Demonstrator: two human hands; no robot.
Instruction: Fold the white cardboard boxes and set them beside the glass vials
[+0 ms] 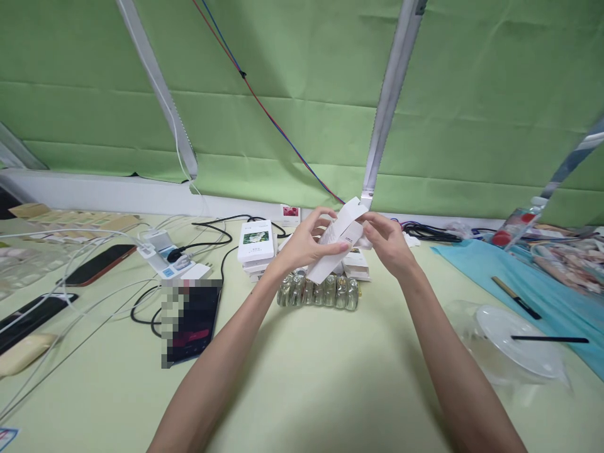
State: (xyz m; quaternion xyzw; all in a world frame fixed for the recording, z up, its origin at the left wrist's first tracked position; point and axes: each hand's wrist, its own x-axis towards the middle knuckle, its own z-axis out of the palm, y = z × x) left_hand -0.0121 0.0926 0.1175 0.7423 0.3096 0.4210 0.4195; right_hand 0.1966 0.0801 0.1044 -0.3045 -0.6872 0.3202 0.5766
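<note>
A small white carton [334,242] with an upright end flap is tilted in the air over the table. My left hand [304,242] is wrapped round its left side, thumb across the front. At its upper right end, the fingers of my right hand [387,244] pinch near the flap; the exact contact is partly hidden. Just below lies a row of several small clear glass bottles [318,292]. To the left is a stack of white printed boxes [256,242], and another white box [357,264] shows under my right hand.
A power strip [165,255], tangled cables and a dark-screened tablet [195,324] lie left, with two phones farther out. On the right are a clear plastic container [514,343], a black stick [550,340], a utility knife [516,297], blue cloth [465,258] and a bottle [521,220].
</note>
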